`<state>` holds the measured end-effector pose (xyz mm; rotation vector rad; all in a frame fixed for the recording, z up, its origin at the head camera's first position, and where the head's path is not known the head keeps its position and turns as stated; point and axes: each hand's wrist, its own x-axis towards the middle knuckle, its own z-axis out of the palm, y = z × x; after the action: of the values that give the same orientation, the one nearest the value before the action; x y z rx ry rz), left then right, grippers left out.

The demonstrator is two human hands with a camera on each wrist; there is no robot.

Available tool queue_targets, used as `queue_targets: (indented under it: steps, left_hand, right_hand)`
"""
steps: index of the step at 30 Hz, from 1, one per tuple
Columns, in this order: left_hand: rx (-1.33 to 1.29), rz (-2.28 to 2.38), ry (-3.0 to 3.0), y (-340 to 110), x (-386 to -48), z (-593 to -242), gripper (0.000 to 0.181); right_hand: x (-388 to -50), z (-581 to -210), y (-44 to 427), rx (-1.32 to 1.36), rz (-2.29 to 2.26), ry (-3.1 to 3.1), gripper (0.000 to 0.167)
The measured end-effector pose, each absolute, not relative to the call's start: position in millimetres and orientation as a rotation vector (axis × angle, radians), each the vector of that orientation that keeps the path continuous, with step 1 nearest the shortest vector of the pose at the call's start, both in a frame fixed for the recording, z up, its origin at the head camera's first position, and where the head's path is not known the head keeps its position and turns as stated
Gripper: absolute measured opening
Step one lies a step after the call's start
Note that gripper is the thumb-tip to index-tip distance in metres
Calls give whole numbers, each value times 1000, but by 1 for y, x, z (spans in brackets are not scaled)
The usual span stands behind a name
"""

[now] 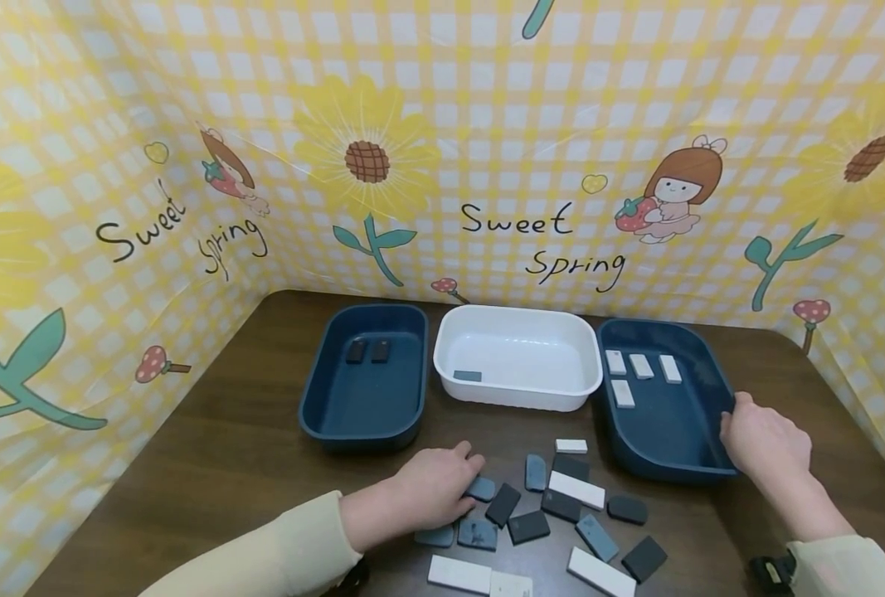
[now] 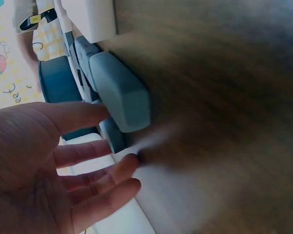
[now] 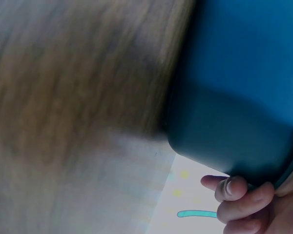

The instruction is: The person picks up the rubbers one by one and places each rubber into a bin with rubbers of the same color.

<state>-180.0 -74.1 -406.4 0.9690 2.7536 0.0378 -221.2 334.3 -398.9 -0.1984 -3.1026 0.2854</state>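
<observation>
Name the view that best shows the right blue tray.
The head view: it shows the blue tray nearly whole, with white blocks inside. Right wrist shows only part, close up; left wrist, a small part in the background.

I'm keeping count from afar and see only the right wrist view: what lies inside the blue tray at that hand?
Observer: Four white blocks lie in that blue tray, toward its far end.
Operator: And where is the left hand?
Observer: The left hand is among the loose pieces on the table, its fingers at a blue-grey block.
Operator: Does the white tray hold anything?
Observer: Yes, one blue-grey piece shows in the white tray, near its front left corner.
</observation>
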Motion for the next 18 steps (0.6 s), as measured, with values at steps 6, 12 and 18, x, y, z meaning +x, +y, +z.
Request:
queue_targets:
  steps: [6,12,18]
  left_hand:
    - [1056,34,2763,-78,-182,-409,31]
    - [1096,67,2769,-83,-183,-410,26]
    - [1110,118,2801,-88,-186,-402,20]
  right_hand:
    - [-221,-400,333,-219,295,-3109,43]
    - [-221,-400,334,-228,301,-3121,44]
    - [-222,-394,338,-192,293,-3150,44]
